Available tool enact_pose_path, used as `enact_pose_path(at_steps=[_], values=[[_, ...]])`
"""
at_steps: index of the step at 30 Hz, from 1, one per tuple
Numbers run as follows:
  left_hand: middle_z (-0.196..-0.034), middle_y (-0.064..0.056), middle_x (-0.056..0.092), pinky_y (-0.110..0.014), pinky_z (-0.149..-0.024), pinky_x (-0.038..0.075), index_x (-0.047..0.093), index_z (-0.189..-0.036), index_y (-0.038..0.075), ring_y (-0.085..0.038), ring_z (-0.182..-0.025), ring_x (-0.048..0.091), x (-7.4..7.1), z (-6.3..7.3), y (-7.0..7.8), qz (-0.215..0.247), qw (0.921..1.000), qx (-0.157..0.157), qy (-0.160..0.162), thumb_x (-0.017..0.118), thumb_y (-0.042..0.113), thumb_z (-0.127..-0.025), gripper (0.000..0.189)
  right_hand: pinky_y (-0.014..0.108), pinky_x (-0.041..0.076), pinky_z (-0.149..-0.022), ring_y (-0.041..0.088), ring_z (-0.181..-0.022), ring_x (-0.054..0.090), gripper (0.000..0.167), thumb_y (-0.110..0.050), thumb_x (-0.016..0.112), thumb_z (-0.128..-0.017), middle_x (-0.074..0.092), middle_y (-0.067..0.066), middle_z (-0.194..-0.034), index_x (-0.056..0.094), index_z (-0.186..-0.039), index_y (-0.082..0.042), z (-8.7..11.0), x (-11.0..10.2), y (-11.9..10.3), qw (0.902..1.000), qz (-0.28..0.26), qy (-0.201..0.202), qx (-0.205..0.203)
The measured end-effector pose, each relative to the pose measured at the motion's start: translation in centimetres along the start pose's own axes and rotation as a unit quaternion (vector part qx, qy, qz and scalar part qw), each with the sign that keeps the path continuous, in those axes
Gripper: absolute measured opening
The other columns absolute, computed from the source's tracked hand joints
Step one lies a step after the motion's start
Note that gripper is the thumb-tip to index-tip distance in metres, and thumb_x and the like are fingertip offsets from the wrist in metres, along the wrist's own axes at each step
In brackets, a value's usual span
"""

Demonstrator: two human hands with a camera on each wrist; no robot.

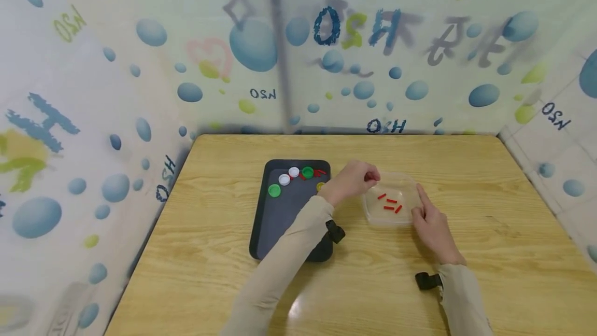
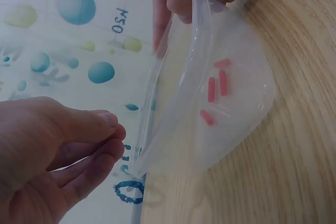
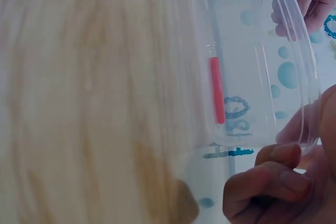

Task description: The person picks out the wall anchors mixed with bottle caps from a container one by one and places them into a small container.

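A clear plastic container [image 1: 407, 186] rests on the table with several short red sticks [image 1: 392, 201] on its bottom. My right hand [image 1: 432, 228] grips its right rim, thumb and fingers on either side of the wall. Over the back left corner is my left hand [image 1: 351, 180], its thumb and fingertips drawn together beside the rim. In the left wrist view nothing shows between the left fingertips [image 2: 111, 120]. Left of the container lies a dark grey tray [image 1: 284, 222], partly covered by my left forearm.
Along the tray's far end sit white caps [image 1: 294, 172], green caps [image 1: 274, 190], a yellow cap [image 1: 320, 186] and more red sticks [image 1: 319, 172]. The wooden table [image 1: 186, 253] meets a patterned wall [image 1: 242, 113] at the back. Both wrists wear black straps.
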State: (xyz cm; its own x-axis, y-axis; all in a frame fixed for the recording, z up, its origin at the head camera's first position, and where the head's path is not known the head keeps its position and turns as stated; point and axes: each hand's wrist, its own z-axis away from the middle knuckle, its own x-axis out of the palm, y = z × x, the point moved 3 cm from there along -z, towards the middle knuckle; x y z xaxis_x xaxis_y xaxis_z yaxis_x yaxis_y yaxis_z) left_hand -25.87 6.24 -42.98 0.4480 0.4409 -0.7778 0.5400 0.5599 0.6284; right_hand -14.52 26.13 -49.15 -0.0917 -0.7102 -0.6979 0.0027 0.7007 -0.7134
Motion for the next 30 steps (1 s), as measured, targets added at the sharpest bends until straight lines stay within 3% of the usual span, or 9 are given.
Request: enact_pose_path(at_steps=[9,21,30], values=[[-0.101,-0.003,0.072,-0.018,-0.077,0.052,0.074,-0.112,0.006,-0.01,-0.087,0.063,-2.3,1.4,-2.0,0.002,0.9989,-0.027,0.038,0.063,0.014,-0.101,0.017,0.026,0.031,-0.05,0.006,-0.053,0.03,0.062,-0.016,0.036,-0.104,0.037,-0.001,-0.066,0.019,-0.163,-0.008,-0.2,-0.1,-0.2,1.0,-0.005,0.001,0.005],[-0.104,-0.006,0.073,-0.028,-0.081,0.057,0.074,-0.112,0.003,-0.017,-0.093,0.068,-4.5,6.1,-7.6,0.036,0.992,-0.071,0.098,0.065,0.013,-0.1,0.018,0.026,0.03,-0.05,0.006,-0.051,0.027,0.061,-0.014,0.038,-0.104,0.037,-0.002,-0.063,0.022,-0.162,-0.007,-0.1,0.2,-0.7,0.9999,-0.002,0.006,-0.01],[-0.104,-0.006,0.074,-0.029,-0.077,0.058,0.074,-0.113,0.005,-0.017,-0.091,0.069,-5.4,8.2,-9.7,0.049,0.9879,-0.094,0.113,0.065,0.013,-0.1,0.018,0.026,0.03,-0.05,0.006,-0.052,0.028,0.061,-0.014,0.038,-0.103,0.037,-0.003,-0.064,0.024,-0.161,-0.006,0.3,0.1,-0.2,0.9999,0.008,0.01,-0.006]])
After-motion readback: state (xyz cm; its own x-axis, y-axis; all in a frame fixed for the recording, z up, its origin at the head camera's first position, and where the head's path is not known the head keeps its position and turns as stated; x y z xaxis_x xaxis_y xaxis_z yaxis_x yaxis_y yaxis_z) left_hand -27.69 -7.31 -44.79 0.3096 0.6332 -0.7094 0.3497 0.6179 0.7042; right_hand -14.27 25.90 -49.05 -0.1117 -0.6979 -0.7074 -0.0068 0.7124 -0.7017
